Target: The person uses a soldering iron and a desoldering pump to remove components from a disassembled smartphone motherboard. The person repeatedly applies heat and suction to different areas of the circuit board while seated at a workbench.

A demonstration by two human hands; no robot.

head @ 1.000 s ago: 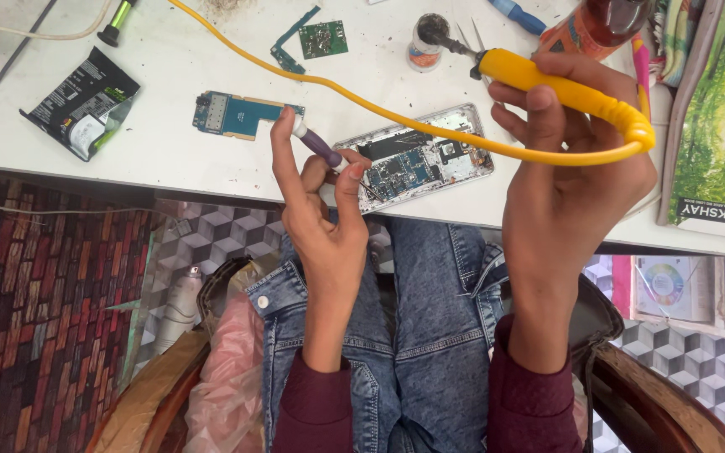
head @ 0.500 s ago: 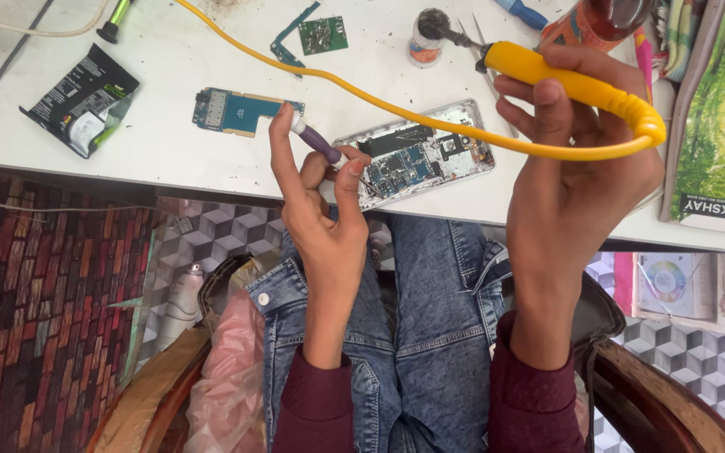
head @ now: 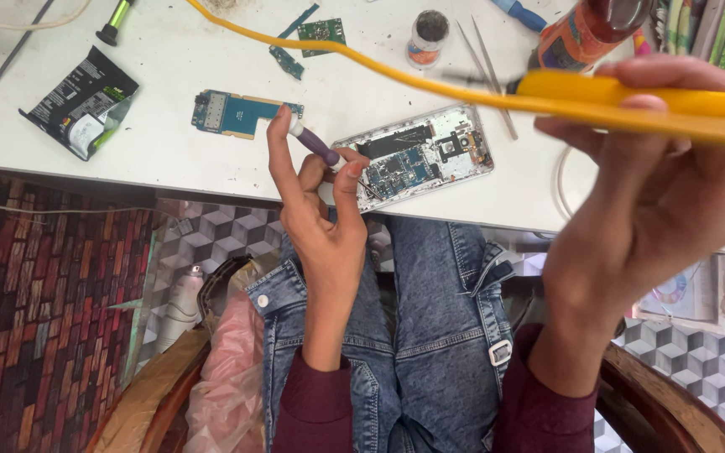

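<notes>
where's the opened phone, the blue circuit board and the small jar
opened phone (head: 417, 155), head view, on its exposed board in the middle
blue circuit board (head: 237, 113), head view, on its blue face
small jar (head: 426, 38), head view, on its side below the dark top

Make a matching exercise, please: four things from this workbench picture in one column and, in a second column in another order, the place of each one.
Things:
1. purple-handled tool
2. yellow-handled tool
3. opened phone
4. small blue circuit board

Places:
A. flat on the white table, beyond the left hand's fingertips
B. in the right hand, raised above the table
C. in the left hand, tip pointing toward the phone
D. on the table edge, above the person's jeans

Pairs: 1-C, 2-B, 3-D, 4-A
</notes>
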